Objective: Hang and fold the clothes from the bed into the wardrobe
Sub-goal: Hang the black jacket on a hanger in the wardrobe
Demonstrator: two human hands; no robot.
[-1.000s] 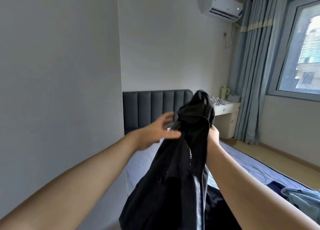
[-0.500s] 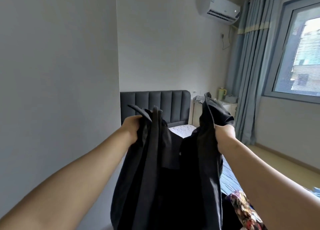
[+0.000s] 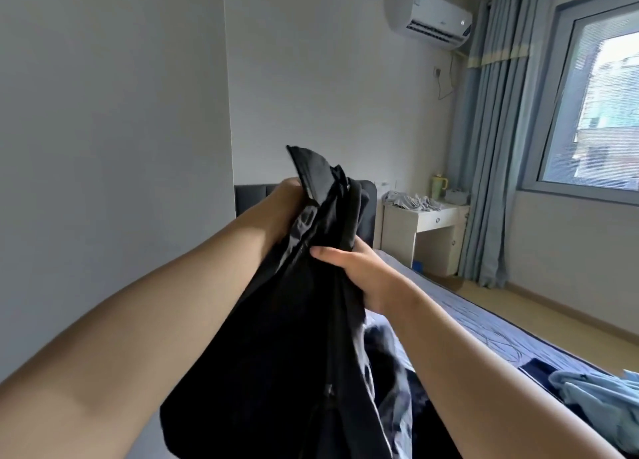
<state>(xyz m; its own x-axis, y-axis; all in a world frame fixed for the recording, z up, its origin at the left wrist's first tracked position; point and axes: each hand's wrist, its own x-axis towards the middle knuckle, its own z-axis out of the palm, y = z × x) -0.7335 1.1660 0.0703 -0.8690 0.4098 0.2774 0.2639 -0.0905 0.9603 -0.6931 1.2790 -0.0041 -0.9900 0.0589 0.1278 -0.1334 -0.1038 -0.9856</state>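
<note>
Both forearms reach forward from the bottom of the view, and between them a black garment [image 3: 294, 320] hangs in a bunched, gathered column above the near end of the bed [image 3: 484, 324]. The right hand [image 3: 359, 272] is clamped round the garment partway down, thumb across the front of the cloth and fingers wrapped behind it. Higher and a little farther out, the left hand [image 3: 285, 199] grips the top of the bundle, where a stiff flap of the black cloth sticks up above the knuckles. Under the hanging cloth lies a heap of dark clothes [image 3: 387, 372] on the blue bedcover, and a light blue garment [image 3: 594, 400] lies crumpled at the right edge. Beyond the hands stands the dark padded headboard [image 3: 250, 199]. Beside it a white bedside surface [image 3: 439, 218] carries a crumpled grey cloth [image 3: 411, 201] and a yellow-green jug [image 3: 438, 186]. Blue curtains [image 3: 491, 147], a window [image 3: 605, 106] and a wall air conditioner [image 3: 428, 16] are farthest off.
</note>
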